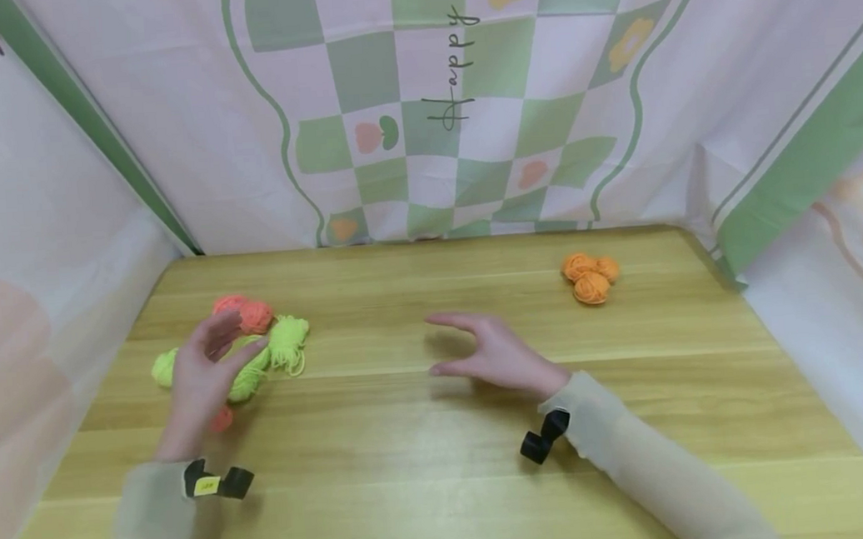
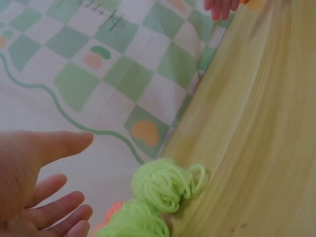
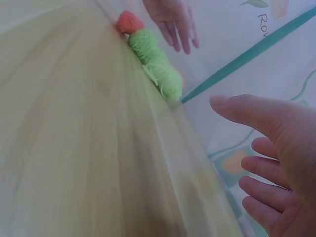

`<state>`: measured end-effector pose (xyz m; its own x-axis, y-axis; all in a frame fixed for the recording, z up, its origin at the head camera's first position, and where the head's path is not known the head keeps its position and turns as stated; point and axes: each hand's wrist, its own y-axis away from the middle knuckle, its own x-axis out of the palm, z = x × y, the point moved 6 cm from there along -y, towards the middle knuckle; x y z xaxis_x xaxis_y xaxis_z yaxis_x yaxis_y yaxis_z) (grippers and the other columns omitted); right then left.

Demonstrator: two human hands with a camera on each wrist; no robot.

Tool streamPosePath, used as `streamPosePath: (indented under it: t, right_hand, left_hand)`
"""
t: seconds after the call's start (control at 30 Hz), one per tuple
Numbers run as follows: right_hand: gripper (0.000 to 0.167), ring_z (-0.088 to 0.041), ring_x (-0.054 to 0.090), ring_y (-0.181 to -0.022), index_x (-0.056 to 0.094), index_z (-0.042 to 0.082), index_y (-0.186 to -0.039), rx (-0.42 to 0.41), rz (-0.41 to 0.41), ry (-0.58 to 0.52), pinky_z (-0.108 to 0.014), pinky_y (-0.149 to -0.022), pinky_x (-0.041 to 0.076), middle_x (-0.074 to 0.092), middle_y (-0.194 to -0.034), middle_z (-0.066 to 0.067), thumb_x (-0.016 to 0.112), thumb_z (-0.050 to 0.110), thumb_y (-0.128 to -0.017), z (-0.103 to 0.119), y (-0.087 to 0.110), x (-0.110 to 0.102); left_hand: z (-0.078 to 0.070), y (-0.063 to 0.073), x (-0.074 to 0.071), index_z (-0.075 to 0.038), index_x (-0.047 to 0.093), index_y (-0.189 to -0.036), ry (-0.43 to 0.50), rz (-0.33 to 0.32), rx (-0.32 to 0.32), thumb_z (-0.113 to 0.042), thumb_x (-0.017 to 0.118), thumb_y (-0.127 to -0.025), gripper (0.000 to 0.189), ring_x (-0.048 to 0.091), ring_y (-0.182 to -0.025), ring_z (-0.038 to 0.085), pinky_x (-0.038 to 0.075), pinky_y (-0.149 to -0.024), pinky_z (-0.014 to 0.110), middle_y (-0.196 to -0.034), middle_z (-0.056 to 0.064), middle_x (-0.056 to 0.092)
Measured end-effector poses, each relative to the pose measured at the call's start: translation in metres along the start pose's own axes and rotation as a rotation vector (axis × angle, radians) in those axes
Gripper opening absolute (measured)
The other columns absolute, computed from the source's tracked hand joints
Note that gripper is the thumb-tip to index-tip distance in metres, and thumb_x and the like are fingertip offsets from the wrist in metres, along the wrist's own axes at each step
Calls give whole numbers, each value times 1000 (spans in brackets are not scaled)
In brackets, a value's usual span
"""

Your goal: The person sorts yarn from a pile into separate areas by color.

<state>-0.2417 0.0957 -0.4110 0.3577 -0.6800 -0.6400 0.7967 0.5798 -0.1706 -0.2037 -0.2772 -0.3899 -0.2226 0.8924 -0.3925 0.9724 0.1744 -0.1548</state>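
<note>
Over a group of yarn balls at the table's left hovers my left hand [image 1: 200, 376], its thumb and fingers apart with nothing between them. In that group are lime-green yarn balls [image 1: 287, 340], coral yarn balls [image 1: 256, 316] and a small coral ball [image 1: 221, 419] near the wrist; my hand hides part of them. The left wrist view shows loose strands on a green yarn ball [image 2: 163, 185] beyond the fingers. My right hand [image 1: 499, 355] is held above the middle of the table, thumb spread from the fingers, holding nothing. Orange yarn balls [image 1: 591, 287] lie together at the back right.
The wooden table [image 1: 414, 446] has its back edge against a checkered cloth [image 1: 430, 136]. White cloth with green bands [image 1: 809, 185] hangs at both sides. A small black camera [image 1: 544, 437] is strapped to each wrist.
</note>
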Motion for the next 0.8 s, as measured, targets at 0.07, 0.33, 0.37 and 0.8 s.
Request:
streamPosePath:
  t: [0.07,0.33,0.37,0.8]
  right_hand:
    - [76,-22,48,-136,56,11,-146,-5,-3,-9,-46,-113,37,55,-147,1,86,40,-82,3,-3,1]
    - [75,-24,48,-136,57,13,-146,-20,8,-37,-47,-112,38,55,-147,0,86,40,-83,13,-15,10]
    - [75,-23,48,-136,57,15,-146,-18,9,-40,-46,-112,38,54,-147,1,86,40,-82,13,-17,12]
    - [74,-24,49,-135,56,13,-146,-9,56,-176,-39,-113,38,54,-147,1,87,35,-83,27,-45,41]
  left_hand:
    - [4,0,-2,8,47,-142,-20,11,-11,-21,78,-93,65,50,-129,39,38,-111,52,-141,24,53]
    - [16,0,-7,7,46,-143,-58,46,-48,-23,81,-91,70,49,-129,43,38,-110,55,-142,26,51]
    - [18,0,-8,7,46,-143,-60,52,-52,-23,81,-90,70,49,-130,44,38,-110,56,-143,26,51]
    - [29,-8,-18,2,42,-150,-184,226,-124,-37,78,-92,79,51,-127,47,50,-99,52,-144,29,49]
